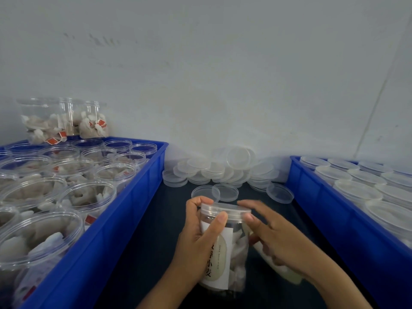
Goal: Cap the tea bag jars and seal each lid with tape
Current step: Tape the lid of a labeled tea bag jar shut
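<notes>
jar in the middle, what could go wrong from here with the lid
The lid looks tilted on the jar, so it may cross-thread or sit crooked if forced. The left hand alone grips the jar while the right hand touches the lid with straight fingers; a hard push could tip the jar. A knock could also scatter the loose lids just behind.

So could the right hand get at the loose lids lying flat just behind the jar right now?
Probably yes: the right hand only touches the jar's lid with open fingers, and the loose lids lie uncovered on the table just beyond.
</notes>
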Available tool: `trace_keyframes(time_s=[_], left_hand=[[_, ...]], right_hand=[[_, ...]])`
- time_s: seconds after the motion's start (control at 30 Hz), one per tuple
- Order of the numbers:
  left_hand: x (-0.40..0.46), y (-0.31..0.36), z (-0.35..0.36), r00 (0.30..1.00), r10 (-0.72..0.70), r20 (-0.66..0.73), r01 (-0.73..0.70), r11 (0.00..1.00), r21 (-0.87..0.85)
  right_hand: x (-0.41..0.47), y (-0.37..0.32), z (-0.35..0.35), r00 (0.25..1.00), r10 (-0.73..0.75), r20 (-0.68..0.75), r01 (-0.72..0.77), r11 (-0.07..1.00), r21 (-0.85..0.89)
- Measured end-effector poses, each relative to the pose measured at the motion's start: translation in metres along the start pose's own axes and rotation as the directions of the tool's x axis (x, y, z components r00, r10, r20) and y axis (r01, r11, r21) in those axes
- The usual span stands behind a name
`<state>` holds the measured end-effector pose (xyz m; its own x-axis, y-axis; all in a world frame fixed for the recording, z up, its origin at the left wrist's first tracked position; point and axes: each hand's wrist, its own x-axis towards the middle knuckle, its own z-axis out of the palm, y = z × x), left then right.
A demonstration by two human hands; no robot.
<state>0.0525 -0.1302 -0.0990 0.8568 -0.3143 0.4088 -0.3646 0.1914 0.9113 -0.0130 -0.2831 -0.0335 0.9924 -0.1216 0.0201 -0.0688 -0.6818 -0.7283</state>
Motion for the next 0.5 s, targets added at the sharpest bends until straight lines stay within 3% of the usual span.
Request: trace_keyframes(time_s=[0.1,0.3,0.5], left_hand=[[0.002,0.0,0.0,1.0,0.001,0.001,-0.001,1.0,-0.018],[0.005,-0.003,-0.001,0.998,-0.015,-0.063,0.016,1.0,0.019],[0.006,-0.004,0.001,0.999,-0.03,-0.044,0.032,0.998,0.048]], right_hand=[[-0.002,-0.001,0.001,0.998,-0.049,0.027,0.046,0.994,0.103],[-0.009,0.0,-0.013,0.975,-0.128,-0.181,0.107,0.987,-0.121],[-0.022,-0.005,-0.017,0.956,-0.158,-0.245,0.064,0.933,-0.353]])
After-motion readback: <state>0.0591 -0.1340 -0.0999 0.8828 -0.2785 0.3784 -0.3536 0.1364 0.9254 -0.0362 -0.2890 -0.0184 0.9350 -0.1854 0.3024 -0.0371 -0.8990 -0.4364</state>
